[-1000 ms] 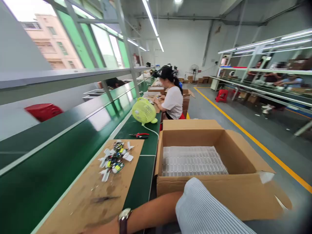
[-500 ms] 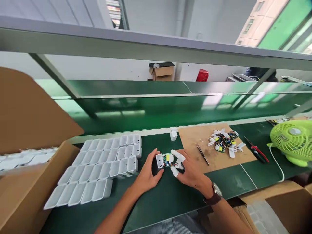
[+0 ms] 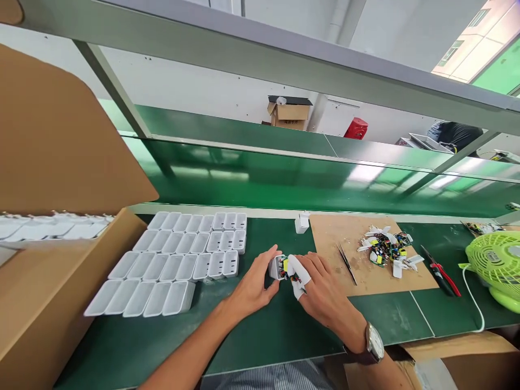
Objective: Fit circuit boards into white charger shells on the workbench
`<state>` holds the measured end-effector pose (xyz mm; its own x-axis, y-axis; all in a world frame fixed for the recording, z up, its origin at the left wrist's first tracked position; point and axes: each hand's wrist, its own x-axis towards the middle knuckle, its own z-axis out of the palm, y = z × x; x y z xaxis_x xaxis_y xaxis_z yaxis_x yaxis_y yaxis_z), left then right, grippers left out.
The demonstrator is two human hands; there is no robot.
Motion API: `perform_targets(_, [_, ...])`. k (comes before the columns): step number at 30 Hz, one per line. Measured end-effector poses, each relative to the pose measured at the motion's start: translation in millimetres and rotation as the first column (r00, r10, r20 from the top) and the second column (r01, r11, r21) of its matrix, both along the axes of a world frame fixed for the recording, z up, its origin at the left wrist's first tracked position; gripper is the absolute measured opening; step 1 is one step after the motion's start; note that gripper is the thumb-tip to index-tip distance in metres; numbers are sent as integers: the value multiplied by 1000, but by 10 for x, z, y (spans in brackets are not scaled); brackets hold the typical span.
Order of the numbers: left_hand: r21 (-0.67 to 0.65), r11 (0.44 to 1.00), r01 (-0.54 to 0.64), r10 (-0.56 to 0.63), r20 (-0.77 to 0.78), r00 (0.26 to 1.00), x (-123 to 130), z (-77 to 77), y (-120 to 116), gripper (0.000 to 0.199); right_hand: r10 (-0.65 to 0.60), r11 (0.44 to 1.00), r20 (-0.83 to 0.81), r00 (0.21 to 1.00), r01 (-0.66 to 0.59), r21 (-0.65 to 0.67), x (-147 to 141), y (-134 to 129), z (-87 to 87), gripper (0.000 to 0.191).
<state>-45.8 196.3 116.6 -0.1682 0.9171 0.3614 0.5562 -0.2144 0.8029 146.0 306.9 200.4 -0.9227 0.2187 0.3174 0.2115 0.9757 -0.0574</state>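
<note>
My left hand point(image 3: 254, 283) is closed round a small white plastic housing point(image 3: 275, 267), its open end facing right. My right hand point(image 3: 320, 281), with white covers on its thumb and a finger, pinches a small circuit board point(image 3: 286, 267) with a yellow part. The board's left end is at the mouth of the housing; how far inside it reaches is hidden. Left of my hands stand rows of white plastic housings point(image 3: 162, 265). To the right, a pile of circuit boards point(image 3: 385, 248) lies on a brown sheet point(image 3: 329, 233), with tweezers point(image 3: 346, 264) beside it.
Red-handled pliers point(image 3: 444, 276) and a green fan point(image 3: 493, 265) are at the right. A white box point(image 3: 301, 222) stands behind my hands. A large cardboard box point(image 3: 81, 281) is at the left, another point(image 3: 479, 352) at the lower right. A shelf frame point(image 3: 284, 65) crosses above the bench.
The board, more exposed and lying flatter before, is now tilted at the housing's mouth. My right hand has turned over it and covers more of it. The camera view has shifted and tilted.
</note>
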Motion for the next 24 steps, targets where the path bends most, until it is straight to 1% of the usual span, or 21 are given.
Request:
perform_targets(4, [7,1000,-5,5,-18,1000,-1,-6,-2,81,-25,999,44,999,23,41,-20,-21,48,33])
perform_targets(8, [23,1000,-16,17,-34,999,9,-9,-4,82,-9,997,82,997,3,76,-65,-19,128,26])
perform_targets(12, [10,1000,-27,28,-48,998,16,2,-9,81,-1,996,103,995,-9,94,-111,-14,176,27])
perform_targets(16, [-5,1000,-28,28,-60,998,15,9,-12,82,-2,995,101,995,-7,96,-134,-15,180,29])
perform_targets(21, [26,999,-29,31,-73,997,16,20,-3,80,0,991,129,992,-17,130,-144,-4,168,25])
perform_targets(24, [37,999,-30,33,-67,997,16,15,3,80,1,991,144,990,-20,132,-157,9,175,29])
